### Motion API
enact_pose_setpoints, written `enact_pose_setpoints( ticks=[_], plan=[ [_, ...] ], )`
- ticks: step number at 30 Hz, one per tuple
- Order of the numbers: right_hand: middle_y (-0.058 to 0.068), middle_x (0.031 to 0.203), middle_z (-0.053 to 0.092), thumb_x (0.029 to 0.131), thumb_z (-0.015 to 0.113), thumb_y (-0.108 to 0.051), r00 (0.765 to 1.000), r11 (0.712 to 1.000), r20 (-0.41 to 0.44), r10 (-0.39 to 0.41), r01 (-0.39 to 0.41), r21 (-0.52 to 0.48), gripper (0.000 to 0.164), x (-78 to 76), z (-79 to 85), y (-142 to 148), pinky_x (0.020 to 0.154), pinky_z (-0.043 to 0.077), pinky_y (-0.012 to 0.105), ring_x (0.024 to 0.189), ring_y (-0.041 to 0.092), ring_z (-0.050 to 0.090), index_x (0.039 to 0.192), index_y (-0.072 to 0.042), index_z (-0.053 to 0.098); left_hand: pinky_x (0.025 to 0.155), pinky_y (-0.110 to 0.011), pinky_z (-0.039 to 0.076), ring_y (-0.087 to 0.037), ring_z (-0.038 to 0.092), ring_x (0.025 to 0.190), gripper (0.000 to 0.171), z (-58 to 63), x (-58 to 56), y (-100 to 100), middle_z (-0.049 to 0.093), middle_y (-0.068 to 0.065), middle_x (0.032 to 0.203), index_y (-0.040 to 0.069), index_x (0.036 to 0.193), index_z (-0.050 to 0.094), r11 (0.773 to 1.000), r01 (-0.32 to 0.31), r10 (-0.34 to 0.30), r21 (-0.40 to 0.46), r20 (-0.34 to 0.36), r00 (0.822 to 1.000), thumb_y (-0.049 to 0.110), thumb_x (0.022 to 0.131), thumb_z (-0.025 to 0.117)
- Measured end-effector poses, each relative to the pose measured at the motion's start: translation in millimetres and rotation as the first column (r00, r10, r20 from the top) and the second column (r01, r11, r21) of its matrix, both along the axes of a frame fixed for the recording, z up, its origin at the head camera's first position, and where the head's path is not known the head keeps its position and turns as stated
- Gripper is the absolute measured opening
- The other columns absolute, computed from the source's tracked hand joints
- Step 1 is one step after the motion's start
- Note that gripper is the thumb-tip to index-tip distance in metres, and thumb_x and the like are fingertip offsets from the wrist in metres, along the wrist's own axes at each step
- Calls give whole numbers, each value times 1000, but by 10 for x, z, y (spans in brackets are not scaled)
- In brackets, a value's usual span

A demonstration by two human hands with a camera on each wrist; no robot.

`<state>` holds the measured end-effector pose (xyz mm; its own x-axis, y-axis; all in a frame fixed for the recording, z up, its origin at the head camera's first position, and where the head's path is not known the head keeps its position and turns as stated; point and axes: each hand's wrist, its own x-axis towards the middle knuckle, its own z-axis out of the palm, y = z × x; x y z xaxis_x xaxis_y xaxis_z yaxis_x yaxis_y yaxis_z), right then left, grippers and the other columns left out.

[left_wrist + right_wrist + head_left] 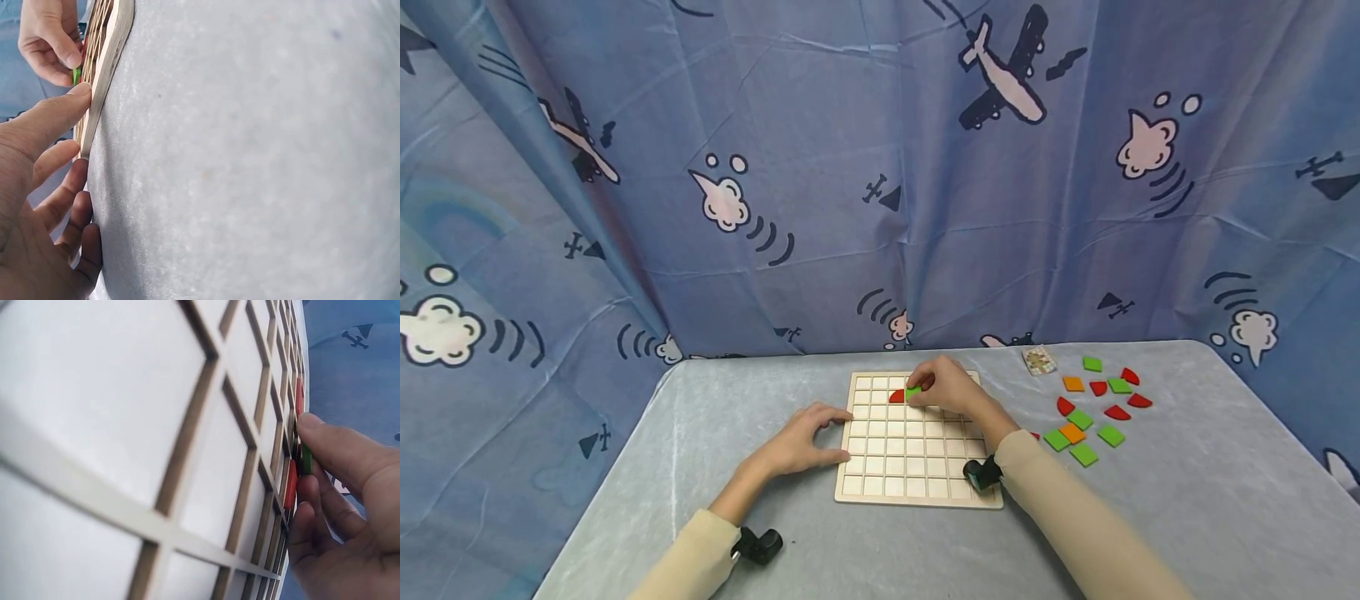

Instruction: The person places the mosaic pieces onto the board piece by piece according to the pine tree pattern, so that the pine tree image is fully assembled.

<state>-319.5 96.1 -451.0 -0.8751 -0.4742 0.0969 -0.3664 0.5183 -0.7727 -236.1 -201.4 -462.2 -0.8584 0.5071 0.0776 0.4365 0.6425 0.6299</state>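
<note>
A wooden grid board point(917, 503) with square compartments lies on the table. Between thumb and fingers, my right hand point(951, 385) pinches a green square tile point(912, 392) over the board's upper rows. Just left of that tile, a red quarter-round piece point(897, 397) sits in the grid. In the right wrist view, red pieces point(290, 484) show on both sides of the green tile point(306, 459). With fingers spread, my left hand point(797, 439) rests against the board's left edge; its thumb point(78, 90) touches the rim in the left wrist view.
To the board's right lie scattered green square tiles point(1111, 435), orange square tiles point(1072, 383) and red quarter-round pieces point(1117, 412). A small patterned card point(1039, 360) lies near the table's back edge. Behind the table hangs a blue printed curtain point(820, 208).
</note>
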Motion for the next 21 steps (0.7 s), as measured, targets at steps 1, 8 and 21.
enact_pose_setpoints(
  ticks=[1,8,21],
  plan=[
    [4,91,72,81,85,-3,1000,1000,-3,1,-1,0,16,-2,-2,-1,77,53,35,82,16,62,95,-1,78,96,-49,42,-29,52,114,57,0,0,-1,58,-7,127,9,135,63,1000,0,0,0,-1,1000,28,86,84],
    [6,92,72,81,85,-2,1000,1000,3,2,-2,-11,17,-2,-8,-2,78,54,37,84,19,63,96,0,77,96,-49,42,-29,52,114,57,7,4,-3,58,-8,127,9,136,63,1000,3,-3,2,0,1000,28,86,84],
    [9,94,72,84,81,1,1000,998,25,5,-4,-58,16,7,12,26,81,53,38,84,20,63,99,3,75,96,-49,41,-29,51,114,58,-3,0,-6,58,-8,128,9,137,62,1000,-3,3,-5,8,1000,27,86,84]
  ],
)
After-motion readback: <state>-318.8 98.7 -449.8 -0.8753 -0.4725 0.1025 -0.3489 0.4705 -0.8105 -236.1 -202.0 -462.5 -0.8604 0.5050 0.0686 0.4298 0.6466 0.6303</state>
